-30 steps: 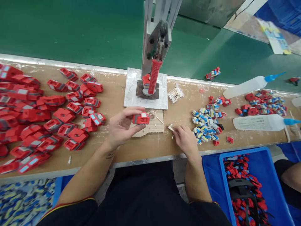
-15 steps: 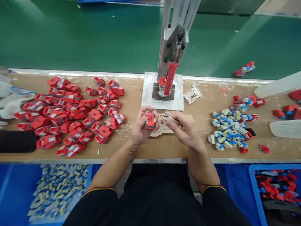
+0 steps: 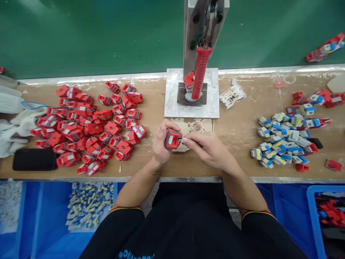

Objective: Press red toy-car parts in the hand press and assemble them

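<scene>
In front of the press [image 3: 202,70]: two hands meet close together, on its near side, above the table [image 3: 154,108].
Left hand [image 3: 161,144]: fingers curled round a red part [image 3: 171,139], holding it tilted, with its hollow side showing.
Right hand [image 3: 209,148]: a narrow pinch of thumb and forefinger on a thin item [image 3: 183,139].
Thin item: its dark tip reaches the side of the red part facing the right hand; too small to tell what it is.
Cardboard [image 3: 185,124]: just in front of the press, partly under the hands, with rubber bands [image 3: 197,126] on it.
Press: red handle down, a red piece [image 3: 189,81] behind the handle.
Red pile [image 3: 81,126]: left of the press, many grey-edged parts heaped loosely.
Phone [image 3: 35,159]: far left of the press, lying flat, near pale gloves [image 3: 14,135].
Swab bag [image 3: 232,95]: just right of the press.
White-and-blue pile [image 3: 283,140]: well right of the press, with some red pieces mixed in.
Toy [image 3: 325,48]: far right of the press, on the green surface [image 3: 113,36].
Right bin [image 3: 314,208]: below table level, right of the press, with red and black pieces inside.
</scene>
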### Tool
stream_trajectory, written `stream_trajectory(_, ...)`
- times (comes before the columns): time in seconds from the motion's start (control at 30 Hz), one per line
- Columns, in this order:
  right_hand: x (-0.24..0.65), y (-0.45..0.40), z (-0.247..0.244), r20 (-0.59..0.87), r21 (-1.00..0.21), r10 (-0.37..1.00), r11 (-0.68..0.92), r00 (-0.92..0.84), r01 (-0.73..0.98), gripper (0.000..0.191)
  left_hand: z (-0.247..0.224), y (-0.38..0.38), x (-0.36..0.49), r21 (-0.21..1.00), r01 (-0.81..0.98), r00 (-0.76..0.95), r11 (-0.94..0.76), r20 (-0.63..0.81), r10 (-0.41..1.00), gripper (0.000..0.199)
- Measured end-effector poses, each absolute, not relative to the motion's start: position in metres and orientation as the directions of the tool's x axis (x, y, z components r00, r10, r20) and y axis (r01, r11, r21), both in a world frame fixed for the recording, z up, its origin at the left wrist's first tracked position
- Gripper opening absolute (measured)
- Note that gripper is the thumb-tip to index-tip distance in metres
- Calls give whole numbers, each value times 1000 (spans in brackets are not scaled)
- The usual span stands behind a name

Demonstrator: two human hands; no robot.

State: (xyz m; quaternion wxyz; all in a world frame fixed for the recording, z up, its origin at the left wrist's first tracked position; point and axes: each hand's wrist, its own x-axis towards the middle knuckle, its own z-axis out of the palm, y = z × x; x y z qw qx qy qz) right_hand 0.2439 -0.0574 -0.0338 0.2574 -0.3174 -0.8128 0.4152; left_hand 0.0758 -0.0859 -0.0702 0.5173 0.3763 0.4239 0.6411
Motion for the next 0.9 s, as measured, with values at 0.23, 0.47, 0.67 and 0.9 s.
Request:
stream_trajectory(0.23,247,-59,-31,93,-797,741,456,-665,396,38,-76,-89,74,969,-135,-269,-206,164,949,50)
stream_trajectory(0.47,248,-59,-33,74,-722,753,492,-653,485,39,-76,-90,72,947,119,-302,-300,322,897,41)
stream_trajectory(0.67,243,-62,-34,98,-723,758,500,-645,477,40,-77,-88,78,887,238,-384,-395,460,801,37)
stream_trajectory(0.9,241,-67,-33,178,-786,745,500,-642,362,35,-87,-84,87,806,348,-402,-479,590,700,40)
